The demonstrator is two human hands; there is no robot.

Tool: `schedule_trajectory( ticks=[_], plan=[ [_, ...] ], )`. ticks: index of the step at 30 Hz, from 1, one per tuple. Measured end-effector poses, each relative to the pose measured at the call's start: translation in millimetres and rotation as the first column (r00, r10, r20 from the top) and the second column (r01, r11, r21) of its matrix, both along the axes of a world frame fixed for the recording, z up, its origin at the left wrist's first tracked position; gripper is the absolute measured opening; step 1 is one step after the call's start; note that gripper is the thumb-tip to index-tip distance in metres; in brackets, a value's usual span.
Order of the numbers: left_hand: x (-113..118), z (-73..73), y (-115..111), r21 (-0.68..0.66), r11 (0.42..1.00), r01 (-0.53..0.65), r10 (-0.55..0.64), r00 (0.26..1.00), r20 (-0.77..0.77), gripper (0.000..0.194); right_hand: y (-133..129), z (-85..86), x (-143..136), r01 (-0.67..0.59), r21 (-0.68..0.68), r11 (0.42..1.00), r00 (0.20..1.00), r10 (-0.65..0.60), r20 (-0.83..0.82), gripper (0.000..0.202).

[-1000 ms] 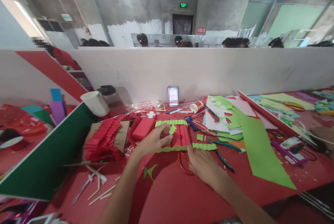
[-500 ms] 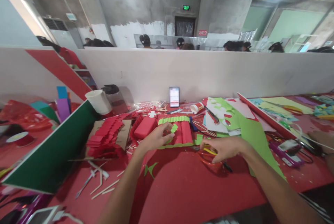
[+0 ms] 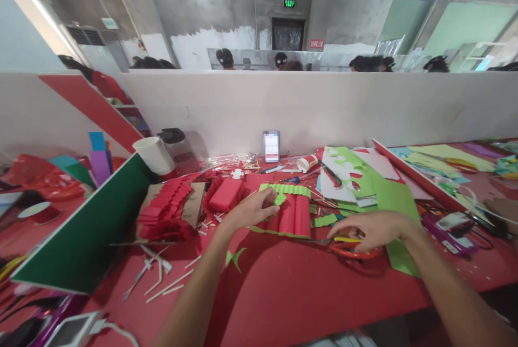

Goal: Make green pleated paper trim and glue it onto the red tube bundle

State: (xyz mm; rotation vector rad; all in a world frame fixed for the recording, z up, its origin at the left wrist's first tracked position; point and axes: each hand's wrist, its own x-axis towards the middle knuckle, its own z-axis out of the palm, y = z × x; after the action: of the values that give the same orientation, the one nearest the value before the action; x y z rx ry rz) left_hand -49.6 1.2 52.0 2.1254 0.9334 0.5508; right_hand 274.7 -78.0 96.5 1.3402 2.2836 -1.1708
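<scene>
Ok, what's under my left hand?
Under your left hand is a red paper-like panel of parallel tubes with wavy light-green edging; its right side shows. A small light-green piece shows by the hand. What the hand covers can't be seen.

On the green lit sign point(image 3: 289, 3) above the dark door point(image 3: 287, 35), "EXIT" stands under some small characters. The red sign point(image 3: 316, 43) beside this door carries white characters; they seem Chinese, but are too small to be read with certainty.
</scene>
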Motion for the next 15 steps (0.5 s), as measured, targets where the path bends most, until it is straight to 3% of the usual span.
schedule_trajectory(
  ticks=[4, 8, 11, 15],
  plan=[
    [-2, 2.0, 0, -0.009, 1.000, 0.011, -0.011, 1.000, -0.021, 0.032, 9, 0.1, -9, 0.034, 0.045, 0.998, 0.999, -0.033, -0.023, 0.061],
    [0, 4.5, 7, -0.006, 1.000, -0.001, 0.001, 0.999, -0.032, 0.031, 18, 2.0, -15, 0.030, 0.003, 1.000, 0.999, -0.030, -0.020, 0.062],
    [4, 4.0, 14, -0.054, 0.999, 0.006, -0.009, 0.998, -0.056, 0.030, 19, 3.5, -9, 0.021, 0.005, 1.000, 1.000, -0.021, -0.003, 0.064],
    [9, 1.2, 21, -0.016, 1.000, 0.000, -0.001, 0.998, -0.057, 0.030, 13, 6.2, 10, 0.017, 0.024, 1.000, 0.999, -0.018, 0.030, 0.064]
  ],
)
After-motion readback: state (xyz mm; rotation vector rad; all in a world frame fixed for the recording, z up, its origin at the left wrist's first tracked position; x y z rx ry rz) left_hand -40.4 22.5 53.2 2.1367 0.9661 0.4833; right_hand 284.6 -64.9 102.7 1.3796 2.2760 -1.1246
